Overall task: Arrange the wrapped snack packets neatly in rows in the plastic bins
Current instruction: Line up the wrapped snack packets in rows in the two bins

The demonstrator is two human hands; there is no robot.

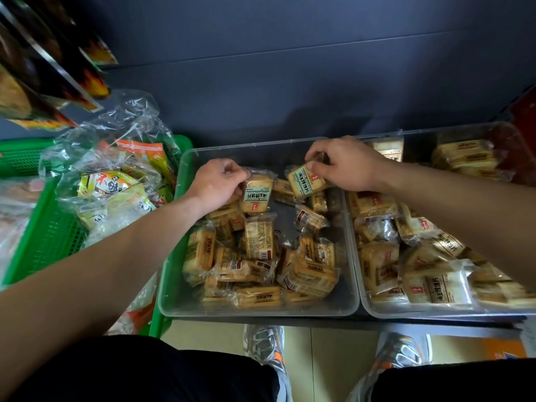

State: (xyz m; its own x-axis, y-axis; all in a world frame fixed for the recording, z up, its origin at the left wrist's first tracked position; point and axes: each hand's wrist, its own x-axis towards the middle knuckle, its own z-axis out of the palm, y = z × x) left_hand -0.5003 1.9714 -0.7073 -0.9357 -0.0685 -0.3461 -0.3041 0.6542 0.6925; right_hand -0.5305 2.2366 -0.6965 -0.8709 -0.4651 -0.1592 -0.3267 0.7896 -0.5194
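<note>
left grip [219, 184] pinching a snack packet [256, 195] by its edge, right grip [345, 166] pinching a second packet [306, 181] just beside it, both inside the clear bin [171, 271], loose pile [261, 256] nearer the person

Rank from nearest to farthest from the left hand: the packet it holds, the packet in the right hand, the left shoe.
1. Held packet, pinched in the left hand.
2. Second packet, in the right hand, just across the bin.
3. Left shoe, on the floor below.
</note>
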